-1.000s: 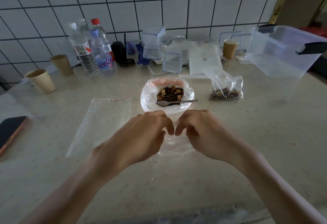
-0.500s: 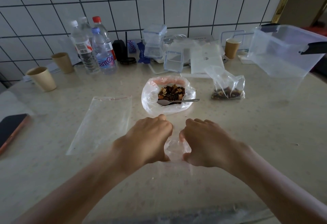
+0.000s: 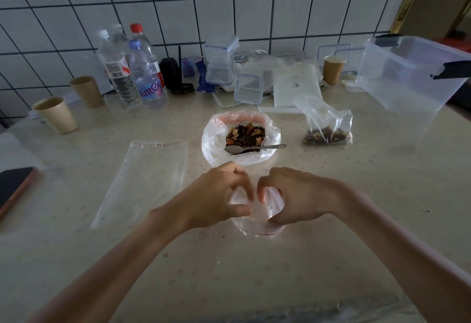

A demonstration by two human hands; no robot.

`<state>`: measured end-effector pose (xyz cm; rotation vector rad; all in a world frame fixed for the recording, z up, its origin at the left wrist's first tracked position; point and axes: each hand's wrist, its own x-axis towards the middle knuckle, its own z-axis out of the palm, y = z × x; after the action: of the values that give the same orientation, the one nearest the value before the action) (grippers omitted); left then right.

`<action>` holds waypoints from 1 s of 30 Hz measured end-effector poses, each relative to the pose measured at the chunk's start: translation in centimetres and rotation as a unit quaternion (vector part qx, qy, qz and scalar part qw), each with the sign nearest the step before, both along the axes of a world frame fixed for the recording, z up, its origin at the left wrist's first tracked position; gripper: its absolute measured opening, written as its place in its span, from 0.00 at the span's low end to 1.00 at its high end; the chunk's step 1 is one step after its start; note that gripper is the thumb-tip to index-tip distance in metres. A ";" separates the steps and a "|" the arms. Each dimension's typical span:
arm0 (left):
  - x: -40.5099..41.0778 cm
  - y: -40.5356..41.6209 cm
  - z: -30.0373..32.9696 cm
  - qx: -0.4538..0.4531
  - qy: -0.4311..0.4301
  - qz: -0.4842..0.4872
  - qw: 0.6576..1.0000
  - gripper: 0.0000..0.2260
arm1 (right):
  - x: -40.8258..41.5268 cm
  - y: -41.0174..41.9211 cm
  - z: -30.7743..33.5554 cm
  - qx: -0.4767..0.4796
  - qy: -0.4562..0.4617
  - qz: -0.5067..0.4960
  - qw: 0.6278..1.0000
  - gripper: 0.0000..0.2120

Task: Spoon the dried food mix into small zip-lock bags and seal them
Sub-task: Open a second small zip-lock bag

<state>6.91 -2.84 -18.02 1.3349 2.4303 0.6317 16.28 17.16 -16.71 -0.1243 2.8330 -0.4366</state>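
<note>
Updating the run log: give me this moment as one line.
stage: opening empty bag | left hand: pinches small bag | right hand: pinches it | spoon: in mix bag | filled bag: right

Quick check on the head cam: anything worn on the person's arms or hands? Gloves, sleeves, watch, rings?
Nothing worn that shows. Both forearms are bare from the bottom edge of the picture up to the wrists, with no sleeve cuff in view. The left hand and right hand have no gloves, and neither wrist has a watch or band. No rings can be seen, though most of the fingers are curled out of sight.
</note>
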 end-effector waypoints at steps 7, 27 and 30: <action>1.1 -0.4 -0.2 -0.091 0.158 0.016 0.983 0.18 | 1.1 1.0 0.2 -0.019 0.050 0.008 0.999 0.21; -3.1 -0.3 -3.2 0.063 0.034 0.074 0.995 0.26 | -1.7 3.4 -4.2 -0.128 0.153 -0.069 0.977 0.21; -3.3 -0.4 -3.2 0.135 -0.047 0.083 0.986 0.25 | -1.6 3.3 -4.0 -0.209 0.151 -0.092 0.962 0.19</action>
<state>3.59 -3.26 -21.18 1.1715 2.4609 1.0769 14.65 20.49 -20.70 -0.0071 3.0115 -1.1460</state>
